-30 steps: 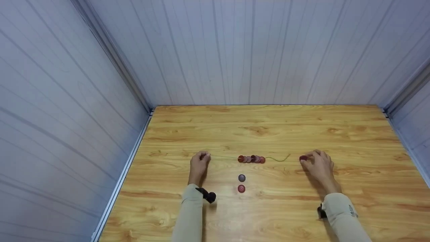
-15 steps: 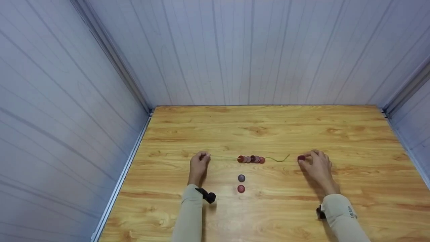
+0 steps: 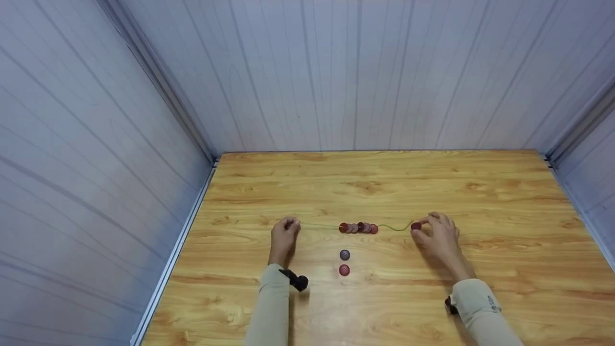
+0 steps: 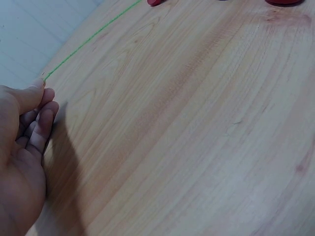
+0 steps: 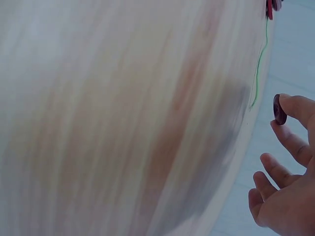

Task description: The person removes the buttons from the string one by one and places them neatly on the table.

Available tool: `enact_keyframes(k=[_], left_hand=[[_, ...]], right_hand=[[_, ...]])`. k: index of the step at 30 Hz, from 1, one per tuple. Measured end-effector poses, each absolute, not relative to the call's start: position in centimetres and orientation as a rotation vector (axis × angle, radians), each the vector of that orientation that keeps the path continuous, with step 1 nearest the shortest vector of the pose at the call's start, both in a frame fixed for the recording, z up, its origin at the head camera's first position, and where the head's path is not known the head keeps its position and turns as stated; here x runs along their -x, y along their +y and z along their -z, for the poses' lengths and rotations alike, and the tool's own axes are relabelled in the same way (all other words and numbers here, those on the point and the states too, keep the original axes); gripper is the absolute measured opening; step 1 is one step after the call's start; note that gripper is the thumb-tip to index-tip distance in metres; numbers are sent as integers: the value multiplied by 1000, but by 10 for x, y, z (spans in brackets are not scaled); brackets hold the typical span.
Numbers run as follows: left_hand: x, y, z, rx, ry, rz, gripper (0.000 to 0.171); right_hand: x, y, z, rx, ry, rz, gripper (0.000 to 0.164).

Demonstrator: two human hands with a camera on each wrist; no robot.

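Right of the worktop's [image 3: 384, 187] middle, well short of its right edge: dark red button [image 3: 416, 226], pinched between thumb and fingertip of my right hand [image 3: 439, 238]; its other fingers curl loosely, holding nothing. Handling, my call: light, stiff, probably slick, not fragile. Take it by the rim, light squeeze, centre left uncovered; too hard and it could skid out. Holes too dark for me to make out.

Green string [image 3: 395, 230]: loose end near that button, apart from it on my right wrist feed. Limp and soft, I'd say; best taken just behind the tip. Other side runs straight to my left hand [image 3: 284, 235], nearer the worktop's left edge, thumb and fingers pinching it.

Between the hands, row of overlapping buttons [image 3: 359, 228], string out both ends. Frontward of the row, lying apart: grey button [image 3: 344, 255], then red button [image 3: 344, 270], closer to the front edge, which I can't see. Black wrist camera [image 3: 300, 282] by the left sleeve [image 3: 273, 302]. Panelled wall [image 3: 331, 72] along the worktop's back edge.
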State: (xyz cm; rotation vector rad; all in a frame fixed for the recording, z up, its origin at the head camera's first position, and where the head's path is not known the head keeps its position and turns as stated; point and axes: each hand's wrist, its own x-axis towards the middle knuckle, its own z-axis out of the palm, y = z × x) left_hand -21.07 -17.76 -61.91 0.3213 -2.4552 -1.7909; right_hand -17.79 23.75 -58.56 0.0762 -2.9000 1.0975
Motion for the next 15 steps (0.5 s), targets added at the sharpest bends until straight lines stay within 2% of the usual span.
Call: enact_keyframes(k=[15], left_hand=[[209, -177, 618, -344, -2436, 1841, 14]], right_hand=[[171, 197, 584, -217, -2850, -1087, 29]])
